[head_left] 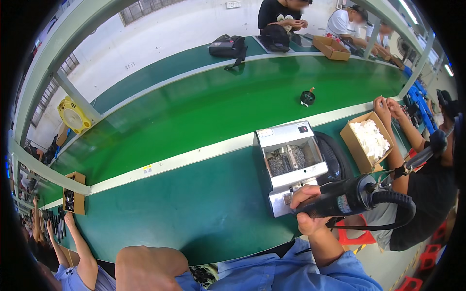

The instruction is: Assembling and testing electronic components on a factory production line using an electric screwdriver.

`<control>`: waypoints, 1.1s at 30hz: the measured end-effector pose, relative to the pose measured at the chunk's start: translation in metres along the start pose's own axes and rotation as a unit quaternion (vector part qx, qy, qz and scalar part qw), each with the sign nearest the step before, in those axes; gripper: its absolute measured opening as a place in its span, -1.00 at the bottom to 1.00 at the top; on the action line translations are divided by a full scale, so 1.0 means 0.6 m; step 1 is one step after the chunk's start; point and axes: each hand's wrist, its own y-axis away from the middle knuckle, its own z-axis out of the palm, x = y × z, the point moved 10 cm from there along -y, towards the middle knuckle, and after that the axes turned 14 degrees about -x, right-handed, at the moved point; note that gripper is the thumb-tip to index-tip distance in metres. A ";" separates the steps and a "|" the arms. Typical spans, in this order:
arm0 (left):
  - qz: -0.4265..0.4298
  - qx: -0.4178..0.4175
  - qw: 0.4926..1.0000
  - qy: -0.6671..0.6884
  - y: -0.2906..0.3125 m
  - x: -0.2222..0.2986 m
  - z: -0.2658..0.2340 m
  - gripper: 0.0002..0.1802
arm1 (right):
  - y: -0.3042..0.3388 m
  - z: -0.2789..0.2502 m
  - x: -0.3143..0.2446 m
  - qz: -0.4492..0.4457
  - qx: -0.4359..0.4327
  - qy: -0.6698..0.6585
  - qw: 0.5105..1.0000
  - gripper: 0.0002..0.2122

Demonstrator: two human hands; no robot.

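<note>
My right hand (310, 208) is wrapped round a black electric screwdriver (340, 198), with fingers above and thumb below. A hanging hook and a thick black cable join its back end. The screwdriver lies nearly level, its front end toward the silver and black screw feeder (272, 198); my fingers hide the tip, so contact cannot be told. Loose grey screws (285, 162) fill the feeder's open-looking top bin. At the lower edge, my left hand (150, 266) shows as a bent, bare mass close to my blue clothing; its fingers are hidden.
A black round-backed object (335, 157) stands behind the feeder. Right of it is a carton (361, 150) of white parts, beside a co-worker's arms. Beyond a pale rail runs a green belt (194, 121) with a small black round part (307, 98). A carton (75, 196) stands far left.
</note>
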 end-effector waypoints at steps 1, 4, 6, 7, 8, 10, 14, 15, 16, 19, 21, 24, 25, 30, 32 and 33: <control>0.000 0.000 1.000 0.000 0.000 0.000 0.000 -0.80 | 0.000 0.000 0.000 -0.001 -0.005 0.006 1.000 -0.43; 0.002 0.002 1.000 -0.005 0.000 0.001 0.000 -0.80 | -0.001 0.001 -0.001 -0.001 -0.009 0.010 1.000 -0.44; 0.000 0.002 1.000 -0.005 0.000 0.001 -0.001 -0.81 | -0.001 0.001 -0.001 0.001 -0.009 0.008 1.000 -0.44; 0.000 0.003 1.000 -0.005 0.000 0.001 0.000 -0.81 | 0.000 0.002 0.000 0.001 -0.010 0.009 1.000 -0.44; -0.002 0.003 1.000 -0.007 0.000 0.001 0.000 -0.81 | 0.001 0.002 0.000 0.001 -0.010 0.010 1.000 -0.44; -0.004 0.003 1.000 -0.008 0.001 0.001 0.000 -0.82 | 0.001 0.001 0.000 -0.001 -0.011 0.014 1.000 -0.44; -0.002 -0.002 1.000 -0.009 0.002 0.000 0.000 -0.81 | 0.001 0.003 0.001 0.000 -0.010 0.013 1.000 -0.44; -0.002 -0.004 1.000 -0.010 0.003 0.000 0.001 -0.81 | 0.001 0.004 0.002 0.000 -0.010 0.012 1.000 -0.44; -0.001 -0.005 1.000 -0.010 0.001 0.001 0.001 -0.81 | 0.001 0.003 0.000 0.001 -0.008 0.011 1.000 -0.43; -0.002 -0.005 1.000 -0.015 -0.001 0.003 0.000 -0.81 | -0.001 0.001 -0.002 0.000 -0.005 0.011 1.000 -0.43; -0.002 -0.004 1.000 -0.013 -0.001 0.002 0.000 -0.80 | 0.000 0.000 0.000 -0.001 -0.006 0.013 1.000 -0.43; -0.001 -0.003 1.000 -0.011 0.000 0.002 -0.001 -0.80 | 0.001 0.002 0.000 -0.005 -0.009 0.025 1.000 -0.42; -0.001 -0.002 1.000 -0.011 0.000 0.002 -0.001 -0.80 | 0.001 0.002 0.000 0.000 -0.005 0.013 1.000 -0.42; 0.000 0.000 1.000 -0.006 0.002 0.000 -0.003 -0.79 | 0.002 0.002 0.001 0.004 -0.005 0.007 1.000 -0.43; 0.001 -0.001 1.000 -0.007 0.000 -0.001 -0.003 -0.79 | 0.003 0.000 0.005 0.025 0.003 -0.024 0.999 -0.43; -0.002 -0.002 1.000 -0.009 0.000 -0.003 -0.004 -0.79 | 0.005 0.001 0.009 0.022 0.000 -0.026 0.999 -0.43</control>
